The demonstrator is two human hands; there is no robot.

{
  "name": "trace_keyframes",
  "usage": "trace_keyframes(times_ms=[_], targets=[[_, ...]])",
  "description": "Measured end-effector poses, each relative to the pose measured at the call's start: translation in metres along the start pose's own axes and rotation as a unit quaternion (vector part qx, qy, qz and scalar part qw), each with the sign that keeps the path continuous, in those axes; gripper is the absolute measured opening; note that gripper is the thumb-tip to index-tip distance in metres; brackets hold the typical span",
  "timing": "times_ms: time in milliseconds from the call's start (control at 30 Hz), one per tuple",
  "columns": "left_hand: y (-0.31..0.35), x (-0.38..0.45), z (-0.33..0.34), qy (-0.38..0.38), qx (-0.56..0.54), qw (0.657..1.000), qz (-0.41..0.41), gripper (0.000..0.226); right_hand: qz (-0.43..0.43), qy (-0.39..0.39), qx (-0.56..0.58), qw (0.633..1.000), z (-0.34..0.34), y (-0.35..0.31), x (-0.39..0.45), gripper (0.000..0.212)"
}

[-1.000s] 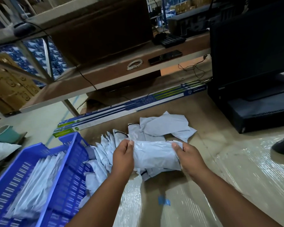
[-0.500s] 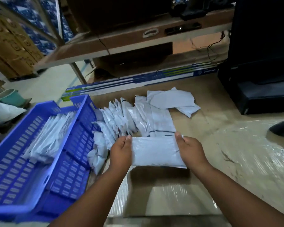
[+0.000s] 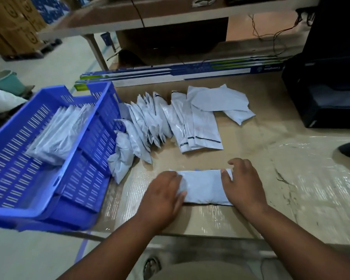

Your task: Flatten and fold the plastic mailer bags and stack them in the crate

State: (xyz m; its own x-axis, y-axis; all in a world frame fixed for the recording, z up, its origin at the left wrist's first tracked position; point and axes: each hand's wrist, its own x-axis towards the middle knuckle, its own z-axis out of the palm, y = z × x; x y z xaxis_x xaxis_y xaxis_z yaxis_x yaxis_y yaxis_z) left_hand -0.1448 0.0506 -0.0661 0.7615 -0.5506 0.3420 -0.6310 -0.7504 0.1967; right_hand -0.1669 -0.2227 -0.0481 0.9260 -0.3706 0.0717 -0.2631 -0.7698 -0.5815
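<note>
We log folded mailer bag (image 3: 202, 186) flat on surface (image 3: 261, 142), near front edge; our left hand (image 3: 162, 196) presses its left end, fingers fairly straight; our right hand (image 3: 243, 181) rests on right end, fingers loosely bent, thumb on bag. Row of mailer bags (image 3: 166, 120) lies beyond. Blue crate (image 3: 55, 207) at left holds stacked bags (image 3: 59, 132)

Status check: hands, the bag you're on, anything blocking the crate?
Left hand and right hand press the mailer bag flat on the table. Blue crate left, partly stacked. Path unobstructed.
</note>
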Motion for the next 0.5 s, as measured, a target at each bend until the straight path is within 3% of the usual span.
trace_keyframes(times_ms=[67, 200, 333, 500], targets=[[0.007, 0.001, 0.010, -0.052, 0.015, 0.998, 0.043, 0.059, -0.065, 0.022, -0.044, 0.997, 0.003, -0.007, -0.005, 0.032], [0.013, 0.023, 0.013, -0.115, 0.030, 0.993, 0.001, 0.070, -0.181, 0.027, -0.097, 0.978, 0.010, -0.022, -0.014, 0.036], [0.004, 0.034, 0.024, -0.159, 0.044, 0.986, -0.009, 0.071, -0.234, -0.002, -0.133, 0.963, 0.016, -0.031, -0.018, 0.041], [-0.001, 0.032, 0.037, -0.193, 0.059, 0.979, -0.026, 0.072, -0.277, -0.071, -0.257, 0.923, 0.026, -0.034, -0.018, 0.057]])
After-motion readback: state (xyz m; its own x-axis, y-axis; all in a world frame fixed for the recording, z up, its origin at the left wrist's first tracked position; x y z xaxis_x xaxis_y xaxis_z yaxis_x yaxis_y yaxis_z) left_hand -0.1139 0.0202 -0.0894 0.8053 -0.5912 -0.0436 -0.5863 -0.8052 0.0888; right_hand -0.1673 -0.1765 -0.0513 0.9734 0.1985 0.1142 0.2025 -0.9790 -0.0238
